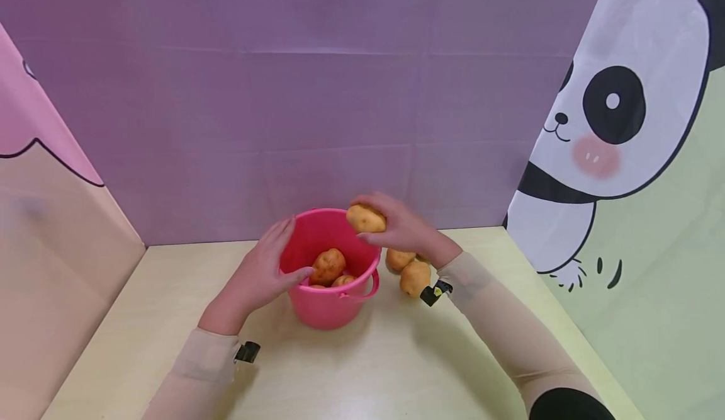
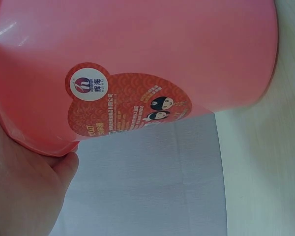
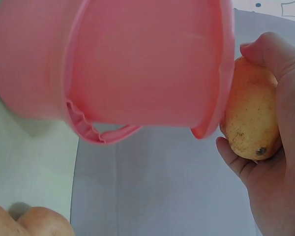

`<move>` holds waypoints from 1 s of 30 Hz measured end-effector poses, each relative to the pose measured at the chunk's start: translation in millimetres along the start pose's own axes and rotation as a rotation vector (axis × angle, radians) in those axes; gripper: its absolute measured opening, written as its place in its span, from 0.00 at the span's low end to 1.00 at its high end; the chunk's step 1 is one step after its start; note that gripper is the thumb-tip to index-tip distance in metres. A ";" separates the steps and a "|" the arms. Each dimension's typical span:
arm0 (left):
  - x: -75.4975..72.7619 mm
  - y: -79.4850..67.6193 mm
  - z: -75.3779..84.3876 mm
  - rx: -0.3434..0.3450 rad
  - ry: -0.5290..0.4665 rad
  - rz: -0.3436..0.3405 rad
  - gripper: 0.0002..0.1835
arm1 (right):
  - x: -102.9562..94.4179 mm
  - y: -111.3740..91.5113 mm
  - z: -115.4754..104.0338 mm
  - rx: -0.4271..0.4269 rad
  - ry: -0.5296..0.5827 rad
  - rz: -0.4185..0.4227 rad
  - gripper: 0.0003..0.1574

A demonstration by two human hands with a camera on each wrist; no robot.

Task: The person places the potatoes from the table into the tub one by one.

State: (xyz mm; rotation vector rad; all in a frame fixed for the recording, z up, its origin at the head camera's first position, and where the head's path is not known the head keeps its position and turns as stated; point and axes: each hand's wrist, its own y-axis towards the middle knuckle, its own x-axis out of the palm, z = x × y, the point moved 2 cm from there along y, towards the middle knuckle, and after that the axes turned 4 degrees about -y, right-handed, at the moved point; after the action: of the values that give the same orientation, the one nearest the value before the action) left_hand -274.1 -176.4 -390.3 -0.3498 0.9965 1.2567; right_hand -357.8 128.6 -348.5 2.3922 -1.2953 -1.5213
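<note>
A pink bucket (image 1: pixel 328 313) stands upright on the table, with several potatoes (image 1: pixel 328 266) inside it. My left hand (image 1: pixel 263 269) holds the bucket's left rim, its thumb lying over the near edge. Seen from the left wrist, that hand (image 2: pixel 27 187) is right at the rim, beside a red printed label (image 2: pixel 132 103). Between thumb and fingers, my right hand (image 1: pixel 393 221) grips a yellow-brown potato (image 1: pixel 365 218) above the bucket's right far rim. In the right wrist view this potato (image 3: pixel 253 113) overlaps the bucket's edge.
More potatoes (image 1: pixel 415 279) lie on the table to the right of the bucket, partly under my right forearm. The bucket's pink handle (image 1: pixel 368 291) hangs down on its right front side. A purple backdrop (image 1: pixel 340 105) rises behind the table (image 1: pixel 351 382), with a panda-print panel (image 1: pixel 651 231) at right.
</note>
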 end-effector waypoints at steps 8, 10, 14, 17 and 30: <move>0.4 0.1 -0.9 -0.008 -0.008 -0.005 0.64 | 6.2 7.8 -7.6 -0.057 -0.028 -0.041 0.38; 0.5 0.5 -1.4 -0.007 -0.008 -0.005 0.64 | 7.5 9.5 -9.0 -0.060 -0.031 -0.045 0.38; 1.7 0.9 -2.0 -0.001 -0.008 -0.006 0.64 | 11.4 11.6 -11.1 -0.053 -0.002 -0.075 0.38; 2.6 0.9 -2.3 0.000 -0.012 -0.003 0.64 | 14.5 12.9 -13.1 -0.032 0.031 -0.103 0.40; 4.0 1.7 -1.2 0.015 -0.019 0.003 0.64 | 28.3 25.0 -20.7 -0.056 0.050 -0.160 0.41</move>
State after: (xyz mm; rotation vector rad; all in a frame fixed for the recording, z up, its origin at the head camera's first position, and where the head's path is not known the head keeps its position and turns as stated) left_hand -276.3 -174.3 -393.6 -0.3243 0.9900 1.2525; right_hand -352.6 85.8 -348.0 2.5345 -1.0601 -1.5022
